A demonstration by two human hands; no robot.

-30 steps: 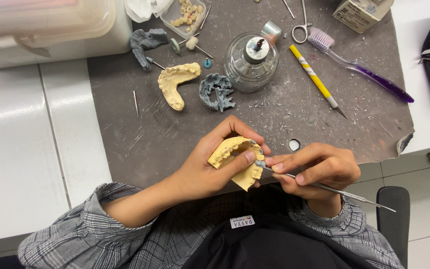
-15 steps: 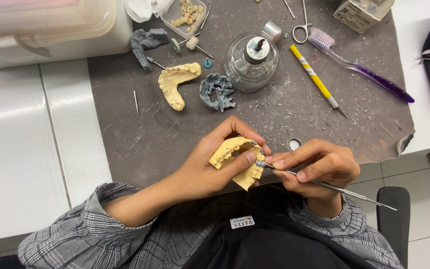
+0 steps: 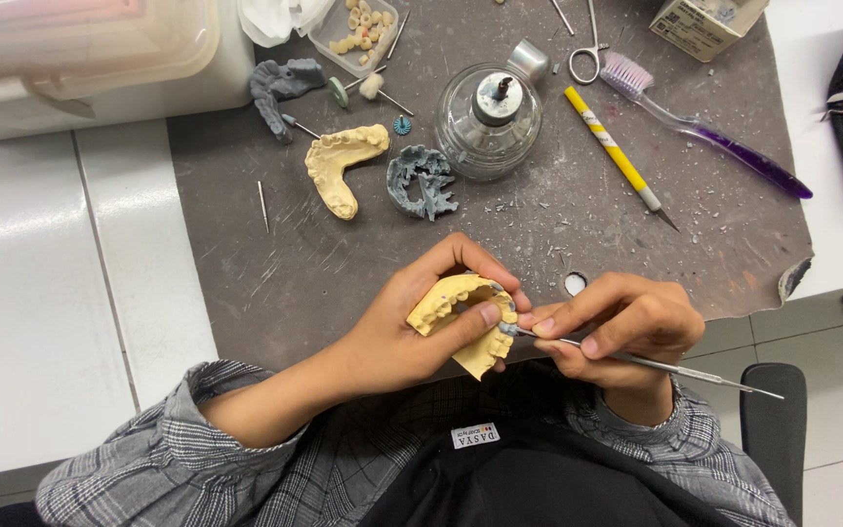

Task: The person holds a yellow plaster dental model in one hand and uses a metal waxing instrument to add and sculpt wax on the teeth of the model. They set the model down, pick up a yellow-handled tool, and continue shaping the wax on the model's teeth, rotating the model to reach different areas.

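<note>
white tabletop (image 3: 41, 322), carrying a dark grey work mat (image 3: 343, 263) taken here as the landmark. clear plastic storage box (image 3: 80, 44), off the mat's far left corner. glass spirit lamp (image 3: 489, 119) with metal cap, on the mat's far middle. purple toothbrush (image 3: 709, 140), on the mat's far right. yellow-handled tool (image 3: 618, 154), on the mat between lamp and toothbrush. loose yellow dental cast (image 3: 341, 164), on the mat left of the lamp. grey wax arch (image 3: 422, 182), on the mat just beside that loose cast. small clear tray of teeth (image 3: 359, 29), at the mat's far edge. left hand (image 3: 412, 327), over the mat's near edge, grip closed around a yellow jaw model (image 3: 462, 320), thumb pressed on its front. right hand (image 3: 622, 322), over the mat's near right edge, grip narrow, pinching a thin metal instrument (image 3: 651, 363) pen-fashion; its tip meets a grey patch on the jaw model. the jaw model is held clear of the mat.
</note>
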